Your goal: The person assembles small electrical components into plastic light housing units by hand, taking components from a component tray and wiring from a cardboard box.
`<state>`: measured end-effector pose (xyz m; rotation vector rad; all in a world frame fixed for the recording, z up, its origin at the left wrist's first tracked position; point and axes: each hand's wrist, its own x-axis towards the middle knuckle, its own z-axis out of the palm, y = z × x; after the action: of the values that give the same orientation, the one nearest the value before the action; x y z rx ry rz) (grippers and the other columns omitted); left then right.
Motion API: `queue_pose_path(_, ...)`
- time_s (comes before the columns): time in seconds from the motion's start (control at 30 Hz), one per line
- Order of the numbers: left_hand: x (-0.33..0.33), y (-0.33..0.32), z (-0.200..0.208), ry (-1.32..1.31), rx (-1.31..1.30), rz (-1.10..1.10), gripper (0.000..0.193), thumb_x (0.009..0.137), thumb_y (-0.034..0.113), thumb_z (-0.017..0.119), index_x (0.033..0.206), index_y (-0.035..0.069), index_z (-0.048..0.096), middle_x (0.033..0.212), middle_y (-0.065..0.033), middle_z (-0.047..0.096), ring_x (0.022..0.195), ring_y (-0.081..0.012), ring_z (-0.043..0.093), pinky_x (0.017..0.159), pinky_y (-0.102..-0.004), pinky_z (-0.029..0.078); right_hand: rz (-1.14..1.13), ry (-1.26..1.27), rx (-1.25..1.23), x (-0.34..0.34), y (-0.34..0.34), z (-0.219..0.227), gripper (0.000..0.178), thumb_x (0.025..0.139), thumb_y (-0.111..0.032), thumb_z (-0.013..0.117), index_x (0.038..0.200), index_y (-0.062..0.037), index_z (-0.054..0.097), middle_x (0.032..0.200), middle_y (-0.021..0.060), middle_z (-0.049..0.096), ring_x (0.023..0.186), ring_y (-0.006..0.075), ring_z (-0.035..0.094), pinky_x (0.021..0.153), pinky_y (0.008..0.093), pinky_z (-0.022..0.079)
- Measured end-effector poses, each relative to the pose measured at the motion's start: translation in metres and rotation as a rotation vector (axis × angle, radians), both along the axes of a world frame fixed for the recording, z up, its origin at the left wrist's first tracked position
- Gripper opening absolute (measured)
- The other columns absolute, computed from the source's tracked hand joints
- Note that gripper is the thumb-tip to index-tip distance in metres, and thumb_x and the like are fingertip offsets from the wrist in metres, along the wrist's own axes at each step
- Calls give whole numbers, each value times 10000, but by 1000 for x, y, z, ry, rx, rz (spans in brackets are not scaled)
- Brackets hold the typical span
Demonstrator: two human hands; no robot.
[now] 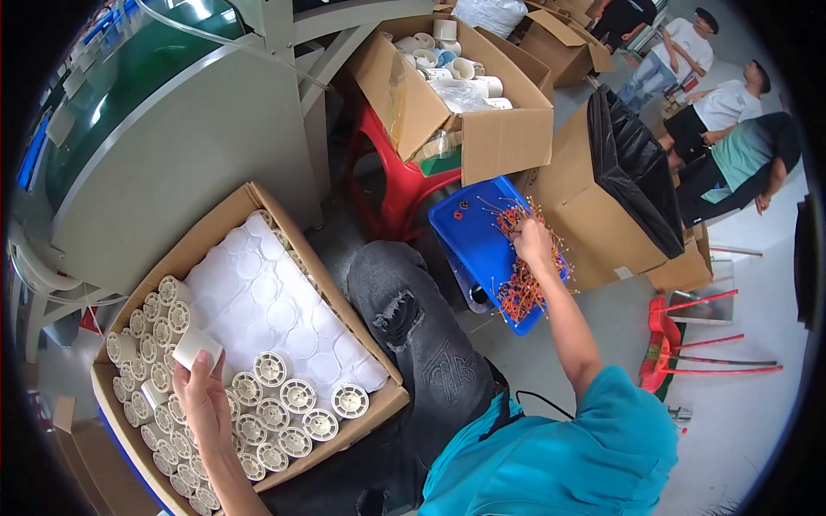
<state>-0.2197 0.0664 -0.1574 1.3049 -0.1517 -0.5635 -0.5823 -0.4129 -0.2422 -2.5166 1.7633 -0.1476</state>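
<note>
My left hand [203,397] is closed around a white plastic cylinder [197,349], held up over an open cardboard box [391,398]. Many cream round plastic parts with spoked ends [298,396] stand in rows in that box. A white sheet [258,279] with circular dents covers part of its inside. To the right, my right hand [533,244] reaches into a blue plastic tray [465,230], fingers curled in a heap of thin red and orange wires [520,291]. Its fingertips are hidden among them, so I cannot tell what they hold. Small red coiled pieces [459,211] lie apart in the tray.
A cardboard carton of white cylinders [508,138] rests on a red stool [397,185]. Beside the tray stands a large carton with a black liner [628,163]. A green-belted machine [163,112] is at left. Several people [727,112] are at the far right, near red-handled tools [658,344].
</note>
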Motion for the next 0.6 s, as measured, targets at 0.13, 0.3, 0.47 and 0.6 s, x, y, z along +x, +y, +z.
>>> queue_pose_path(0.13, -7, -11, 5, 35, -76, 40, 392, 941, 201, 656, 1258, 20, 514, 1169, -101, 599, 1068, -162, 585, 916, -313, 491, 65, -254, -164, -14, -1, 19, 176, 779, -113, 742, 924, -15, 729, 957, 200, 687, 837, 346, 691, 755, 440, 545)
queue_pose_path(0.3, -15, -18, 14, 78, -89, -30, 423, 918, 191, 668, 1253, 8, 484, 1095, -120, 611, 935, -168, 606, 790, -281, 511, -27, -962, 90, 7, 22, 81, 113, 888, -24, 644, 983, 27, 677, 830, 80, 678, 703, 120, 646, 619, 284, 533)
queue_pose_path(0.47, -19, -15, 7, 65, -112, 21, 488, 871, 198, 708, 1254, -2, 479, 1007, -99, 596, 877, -169, 582, 790, -289, 495, 293, -1400, 256, 49, 62, 111, 170, 927, -10, 588, 1071, 29, 672, 896, 104, 693, 782, 150, 677, 690, 280, 560)
queue_pose_path(0.6, -20, -11, 6, -47, -83, -180, 612, 820, 295, 739, 1295, 24, 465, 1086, -90, 583, 953, -174, 556, 861, -322, 447, 377, -1426, 802, 129, 137, 121, 192, 900, -71, 642, 1048, 38, 698, 901, 84, 710, 748, 125, 658, 703, 281, 552)
